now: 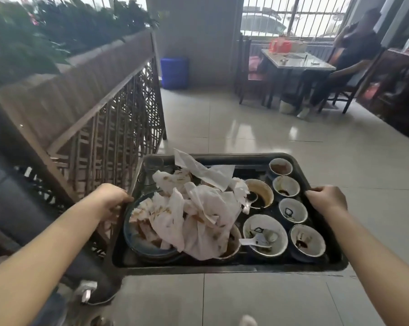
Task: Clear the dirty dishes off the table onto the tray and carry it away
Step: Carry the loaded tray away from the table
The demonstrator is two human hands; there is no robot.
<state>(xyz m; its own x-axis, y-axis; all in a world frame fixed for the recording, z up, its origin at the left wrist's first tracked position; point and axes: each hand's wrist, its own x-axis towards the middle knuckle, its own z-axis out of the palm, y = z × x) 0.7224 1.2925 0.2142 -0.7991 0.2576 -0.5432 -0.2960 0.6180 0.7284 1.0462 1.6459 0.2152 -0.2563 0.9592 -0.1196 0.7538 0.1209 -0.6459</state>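
Observation:
A black plastic tray hangs in the air above the tiled floor, held level between my hands. My left hand grips its left rim and my right hand grips its right rim. On the tray's left half a heap of stained white napkins covers a dark blue bowl and part of another bowl. The right half holds several small dirty sauce bowls, a larger bowl with a white spoon, and a bowl with brown sauce.
A wooden lattice partition topped with plants runs close along my left. Pale floor tiles stretch ahead. A blue bin stands by the pillar. At the back right a person sits at a table with dark chairs.

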